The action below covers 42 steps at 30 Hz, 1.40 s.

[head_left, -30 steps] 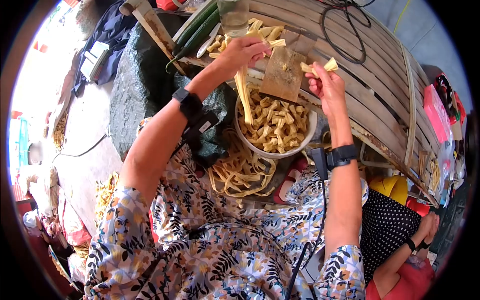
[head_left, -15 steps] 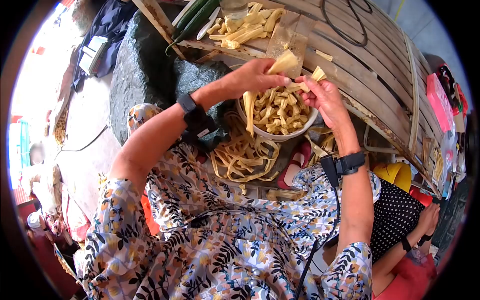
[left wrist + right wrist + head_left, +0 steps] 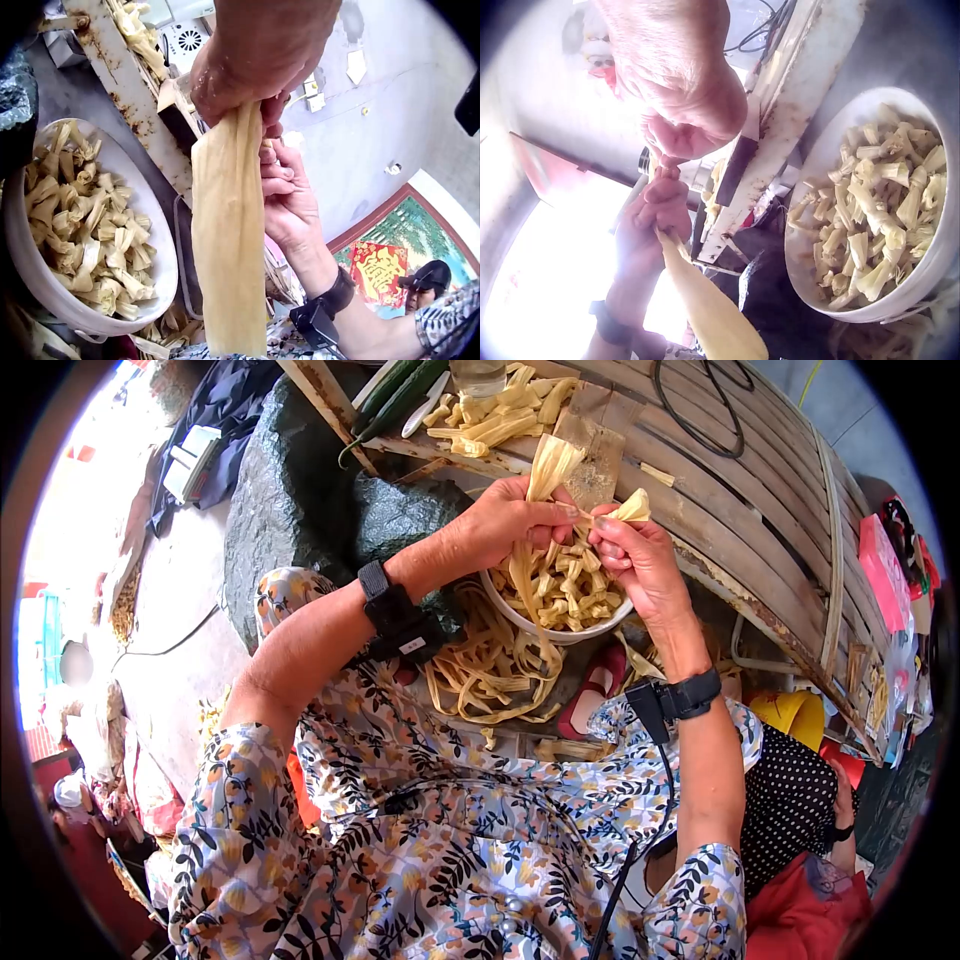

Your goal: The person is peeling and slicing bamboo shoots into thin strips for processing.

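Above the bowl, my left hand [image 3: 522, 520] pinches a pale yellow strip whose broad end [image 3: 555, 466] fans upward, while a long tail hangs down. Thumb to thumb with it, my right hand [image 3: 642, 555] pinches the strip's narrow part, and a flared end [image 3: 632, 508] sticks out over its fingers. In the left wrist view the strip [image 3: 229, 225] hangs wide and flat below the left hand [image 3: 259, 56]. The right wrist view shows both hands meeting, fingertips partly hidden. The white bowl [image 3: 530, 628] holds many short knotted pieces [image 3: 575, 595].
A wooden board [image 3: 590, 455] lies on the slatted table [image 3: 760, 530], with folded yellow pieces [image 3: 500, 425], a glass [image 3: 478, 375] and green cucumbers [image 3: 400, 400] to its left. Loose strips [image 3: 480, 680] lie below the bowl. A dark plastic bag [image 3: 285, 510] is at left.
Both hands have come together over the bowl, the left moving down from the pile by the glass. The strip's broad end has tipped upright over the last half second.
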Each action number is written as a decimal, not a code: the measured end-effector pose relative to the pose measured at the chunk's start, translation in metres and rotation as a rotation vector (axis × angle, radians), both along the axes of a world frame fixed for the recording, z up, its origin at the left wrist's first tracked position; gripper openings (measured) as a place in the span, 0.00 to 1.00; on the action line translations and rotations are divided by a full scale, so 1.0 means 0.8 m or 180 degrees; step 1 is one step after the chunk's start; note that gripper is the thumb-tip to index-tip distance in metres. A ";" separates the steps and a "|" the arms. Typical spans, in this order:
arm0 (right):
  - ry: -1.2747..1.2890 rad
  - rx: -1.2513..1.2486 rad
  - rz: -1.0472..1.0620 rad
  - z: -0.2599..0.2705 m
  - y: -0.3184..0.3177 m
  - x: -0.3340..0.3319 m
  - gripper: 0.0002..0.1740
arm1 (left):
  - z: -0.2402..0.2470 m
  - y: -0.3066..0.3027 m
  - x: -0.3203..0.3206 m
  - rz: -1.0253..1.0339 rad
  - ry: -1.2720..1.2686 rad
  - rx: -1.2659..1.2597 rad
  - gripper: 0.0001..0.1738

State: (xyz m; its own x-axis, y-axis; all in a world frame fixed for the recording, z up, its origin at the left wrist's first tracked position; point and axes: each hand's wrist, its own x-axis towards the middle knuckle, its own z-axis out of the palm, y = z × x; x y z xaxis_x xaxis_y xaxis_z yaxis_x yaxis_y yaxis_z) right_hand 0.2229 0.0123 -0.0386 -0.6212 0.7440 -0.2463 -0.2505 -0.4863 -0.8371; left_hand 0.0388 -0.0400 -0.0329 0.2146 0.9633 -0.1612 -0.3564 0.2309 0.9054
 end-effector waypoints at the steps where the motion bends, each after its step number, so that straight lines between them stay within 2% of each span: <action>1: 0.0015 0.0023 -0.0031 0.001 0.000 0.000 0.11 | 0.000 0.001 -0.001 -0.0008 0.0016 -0.0008 0.04; 7: -0.0190 0.0061 0.0026 0.009 -0.001 0.000 0.11 | -0.003 0.001 -0.011 -0.0252 -0.0016 -0.0116 0.06; 11: -0.0916 0.0799 0.0136 0.010 0.016 0.032 0.15 | 0.000 -0.003 -0.030 -0.0485 0.0350 -0.0009 0.10; 12: -0.1416 0.1002 0.0228 0.019 0.016 0.037 0.16 | 0.000 -0.003 -0.035 -0.0564 0.0395 0.0030 0.11; 14: -0.1924 0.1173 0.0292 0.010 0.006 0.029 0.16 | -0.001 -0.004 -0.034 -0.0802 0.0554 0.0042 0.11; 16: -0.2640 0.2110 0.0745 -0.006 0.003 0.026 0.16 | 0.001 -0.007 -0.027 -0.1019 0.0639 0.0041 0.11; 19: -0.1637 0.1746 0.0212 0.008 0.001 0.018 0.18 | -0.003 -0.010 -0.018 -0.1088 0.1083 0.0138 0.10; 22: -0.1373 0.1123 0.0231 0.029 -0.006 -0.001 0.17 | -0.012 -0.008 -0.005 -0.1343 0.1248 0.0290 0.10; 23: -0.1106 0.1242 0.0296 0.022 -0.006 -0.005 0.15 | -0.014 -0.008 -0.001 -0.1393 0.1238 0.0307 0.10; 25: -0.1063 0.1358 0.0124 0.016 0.004 0.004 0.12 | -0.003 -0.012 -0.002 -0.1422 0.1235 0.0341 0.11; 28: -0.1040 0.1440 -0.0038 0.013 0.019 0.018 0.10 | -0.004 -0.011 -0.014 -0.1109 0.0901 0.0216 0.13; 29: -0.0977 0.1348 -0.0132 0.012 0.017 0.019 0.10 | -0.015 -0.008 -0.021 -0.1160 0.0387 0.0119 0.14; 31: -0.0773 0.0956 -0.0386 0.021 0.008 0.011 0.15 | -0.018 -0.008 -0.019 -0.0841 0.0487 0.0193 0.13; 33: -0.0818 0.0531 -0.0283 0.016 0.010 0.014 0.19 | -0.017 -0.006 -0.015 -0.0456 0.0569 0.0186 0.10; 35: -0.0955 0.0327 -0.0109 0.015 0.005 0.007 0.24 | -0.015 -0.006 -0.014 -0.0271 0.1380 0.0515 0.08; 37: -0.0817 0.0414 -0.0233 0.010 -0.009 -0.008 0.19 | -0.012 -0.010 -0.005 -0.0140 0.1988 0.0711 0.07; 40: -0.0354 0.0546 -0.0660 0.000 -0.007 -0.008 0.09 | -0.021 -0.017 0.005 -0.0293 0.1842 0.0949 0.08; 42: -0.0429 0.0661 -0.0747 0.011 0.001 0.003 0.06 | -0.024 -0.017 0.000 0.0187 0.2457 0.1393 0.13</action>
